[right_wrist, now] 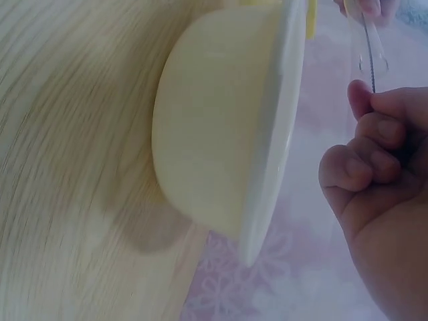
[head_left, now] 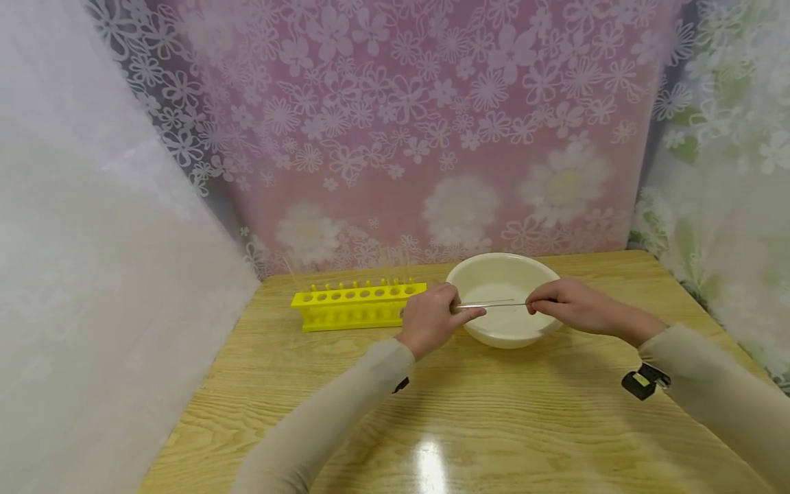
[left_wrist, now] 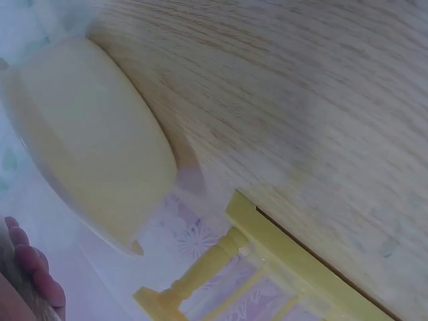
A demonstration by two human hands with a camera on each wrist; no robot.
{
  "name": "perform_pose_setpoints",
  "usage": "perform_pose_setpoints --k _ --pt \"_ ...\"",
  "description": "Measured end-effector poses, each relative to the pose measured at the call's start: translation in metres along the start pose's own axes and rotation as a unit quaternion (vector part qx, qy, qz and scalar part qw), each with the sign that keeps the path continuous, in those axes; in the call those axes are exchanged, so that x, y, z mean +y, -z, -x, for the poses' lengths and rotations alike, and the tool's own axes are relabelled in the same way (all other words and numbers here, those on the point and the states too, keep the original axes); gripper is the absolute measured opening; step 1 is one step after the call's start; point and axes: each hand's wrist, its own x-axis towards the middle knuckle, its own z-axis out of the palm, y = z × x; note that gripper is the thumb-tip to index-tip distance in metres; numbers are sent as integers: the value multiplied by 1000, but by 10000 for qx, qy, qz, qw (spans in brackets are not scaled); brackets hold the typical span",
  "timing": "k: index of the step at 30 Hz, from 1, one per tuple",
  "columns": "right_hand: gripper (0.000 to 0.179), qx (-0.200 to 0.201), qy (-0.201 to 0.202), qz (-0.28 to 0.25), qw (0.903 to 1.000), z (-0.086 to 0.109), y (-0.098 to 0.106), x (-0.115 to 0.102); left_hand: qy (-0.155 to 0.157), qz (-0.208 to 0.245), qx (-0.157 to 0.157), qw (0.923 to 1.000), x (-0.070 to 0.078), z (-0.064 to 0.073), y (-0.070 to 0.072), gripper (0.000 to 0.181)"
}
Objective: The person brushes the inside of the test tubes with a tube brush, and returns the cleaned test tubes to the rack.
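Note:
Over a cream plastic basin (head_left: pixel 505 336), my left hand (head_left: pixel 430 315) grips a clear glass test tube (right_wrist: pixel 379 59) lying nearly level, its mouth pointing right. A thin twisted wire handle (right_wrist: pixel 369 50), like that of a test tube brush, runs into the tube; any bristles are hidden. My right hand (head_left: pixel 570 305) pinches the outer end of this wire between thumb and forefinger, the other fingers curled in. In the left wrist view only a few fingers (left_wrist: pixel 43 281) show at the lower left corner. The basin stands upright below both hands.
Left of the basin stands a yellow test tube rack (head_left: pixel 358 296) with pegs and a row of holes. Faint clear tubes (head_left: pixel 398 264) rise at both its ends. Flowered curtains (head_left: pixel 401 103) enclose the wooden table (head_left: pixel 481 425) at the back and sides.

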Motion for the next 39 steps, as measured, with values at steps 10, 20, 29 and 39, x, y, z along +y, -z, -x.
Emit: perform_pose_setpoints --k 10,20,29,39 --pt "21 -151 -73 -167 9997 -6 -9 1 -76 -312 15 9995 0 1 -2 51" --pt "22 -219 139 -264 9993 -1 -7 8 -182 -261 131 9994 -3 5 4 50" --pt "22 -179 142 -115 9997 2 -3 9 -337 -233 236 9989 -7 9 8 48" --pt "20 560 -500 481 9960 47 30 37 142 -151 175 9996 -38 22 17 49"
